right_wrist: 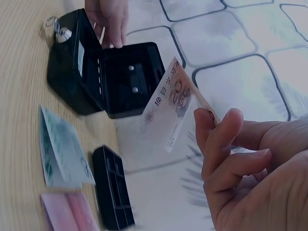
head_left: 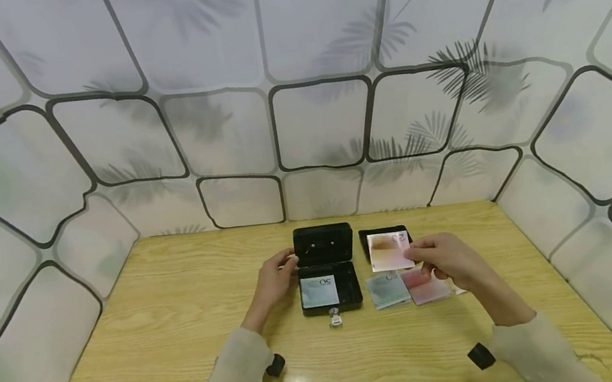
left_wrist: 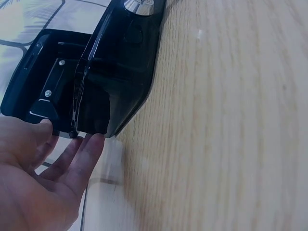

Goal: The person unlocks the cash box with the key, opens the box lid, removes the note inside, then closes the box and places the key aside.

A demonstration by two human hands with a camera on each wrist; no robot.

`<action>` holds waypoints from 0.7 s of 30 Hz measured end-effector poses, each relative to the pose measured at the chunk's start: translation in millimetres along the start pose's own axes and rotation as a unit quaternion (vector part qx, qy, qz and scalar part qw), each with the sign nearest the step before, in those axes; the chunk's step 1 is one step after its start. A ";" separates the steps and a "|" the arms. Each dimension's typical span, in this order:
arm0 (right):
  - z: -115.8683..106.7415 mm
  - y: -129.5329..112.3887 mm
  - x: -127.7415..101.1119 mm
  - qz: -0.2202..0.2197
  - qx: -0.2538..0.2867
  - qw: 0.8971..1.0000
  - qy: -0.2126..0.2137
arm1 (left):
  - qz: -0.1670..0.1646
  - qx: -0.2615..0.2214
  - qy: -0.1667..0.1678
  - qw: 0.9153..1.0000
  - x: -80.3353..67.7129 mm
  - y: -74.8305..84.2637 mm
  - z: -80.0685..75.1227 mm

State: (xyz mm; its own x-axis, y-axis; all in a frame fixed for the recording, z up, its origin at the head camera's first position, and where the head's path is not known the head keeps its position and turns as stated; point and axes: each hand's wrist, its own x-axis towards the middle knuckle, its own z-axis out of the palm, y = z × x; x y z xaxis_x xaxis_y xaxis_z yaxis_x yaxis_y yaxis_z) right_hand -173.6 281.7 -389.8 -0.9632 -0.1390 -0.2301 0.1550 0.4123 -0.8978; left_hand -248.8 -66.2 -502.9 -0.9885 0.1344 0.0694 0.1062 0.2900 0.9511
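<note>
1 black cash box [head_left: 328,277] stands open on 1 wooden table [head_left: 157,336], with 1 key [head_left: 335,319] in its lock. 1 black insert tray [head_left: 383,236] lies beside it. 4 banknotes show: 1 inside the box [head_left: 319,291], 1 brownish note [head_left: 388,251] held up, 1 green [head_left: 387,289] and 1 pink [head_left: 425,288] lying flat. 2 hands are in view, 1 left [head_left: 274,281] and 1 right [head_left: 449,259].

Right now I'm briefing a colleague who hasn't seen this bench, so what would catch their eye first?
Mid-table, a black cash box stands open with a banknote inside, the left hand touching its lid. Just right of it, the right hand pinches a 20 banknote in the air above a black tray. Two more notes, green and pink, lie on the wooden table.
</note>
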 end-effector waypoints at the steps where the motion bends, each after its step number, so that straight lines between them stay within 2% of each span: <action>1: -2.9 1.7 -2.6 0.001 0.001 1.000 0.001 | 0.000 0.001 0.000 1.000 0.1 -0.1 -0.1; 9: -19.5 17.2 -22.0 0.023 -0.002 1.000 -0.005 | -0.008 0.003 -0.002 1.000 -0.5 0.0 -1.6; 14: -23.4 27.8 -29.6 0.029 0.001 0.999 -0.015 | 0.002 0.018 -0.003 1.000 -0.7 -0.9 -1.5; 21: -21.6 42.7 -35.4 0.011 -0.002 0.999 -0.049 | 0.010 0.020 0.000 1.000 -1.6 0.4 -1.8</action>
State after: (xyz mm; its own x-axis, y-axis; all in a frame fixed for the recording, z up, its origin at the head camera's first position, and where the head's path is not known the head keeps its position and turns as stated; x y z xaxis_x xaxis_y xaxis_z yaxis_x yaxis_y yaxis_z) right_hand -137.6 323.8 -411.8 -0.9332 -0.2169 -0.2865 0.1755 0.4206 -0.8901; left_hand -247.4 -68.1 -502.1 -0.9862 0.1399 0.0889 0.1306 0.3254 0.9365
